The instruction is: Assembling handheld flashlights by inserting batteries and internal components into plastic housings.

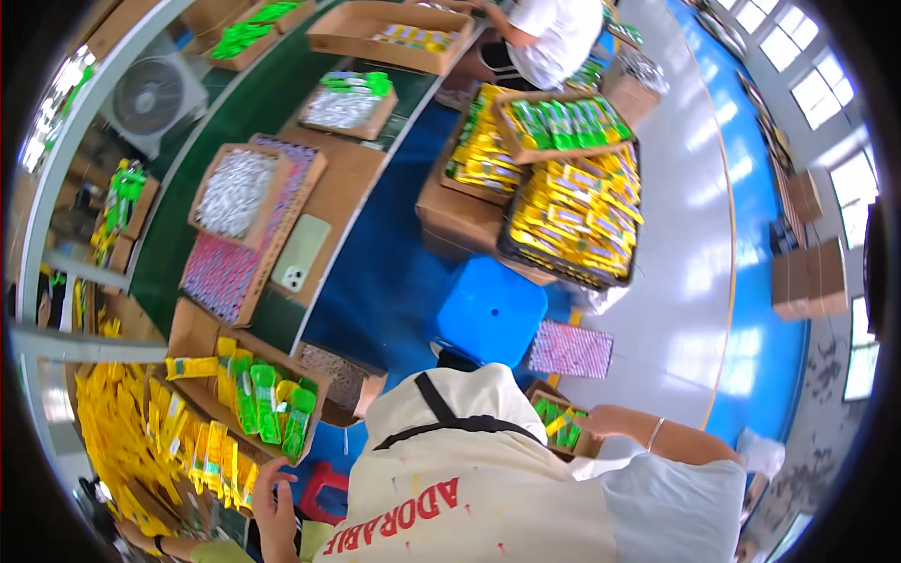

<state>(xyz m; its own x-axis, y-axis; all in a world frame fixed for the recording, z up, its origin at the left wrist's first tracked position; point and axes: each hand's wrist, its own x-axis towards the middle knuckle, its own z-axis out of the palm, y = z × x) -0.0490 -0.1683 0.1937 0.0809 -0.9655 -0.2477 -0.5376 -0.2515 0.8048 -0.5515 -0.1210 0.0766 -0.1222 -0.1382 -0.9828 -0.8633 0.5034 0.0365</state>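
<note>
My right hand, a pale band on its wrist, reaches over a small cardboard box at my right side. Its fingers look closed on a slim yellow-and-green packet; the fingertips are small and partly hidden. My left hand is raised low on the left, fingers apart and bent, holding nothing visible. Just beyond it, a tilted cardboard box contains green packets and yellow packets. A large heap of yellow packets lies left of that box.
A blue stool stands ahead, near a crate piled with yellow packets. The green workbench carries boxes of small parts and a phone. Another person sits beyond; someone's forearm shows at lower left. A red stool stands close.
</note>
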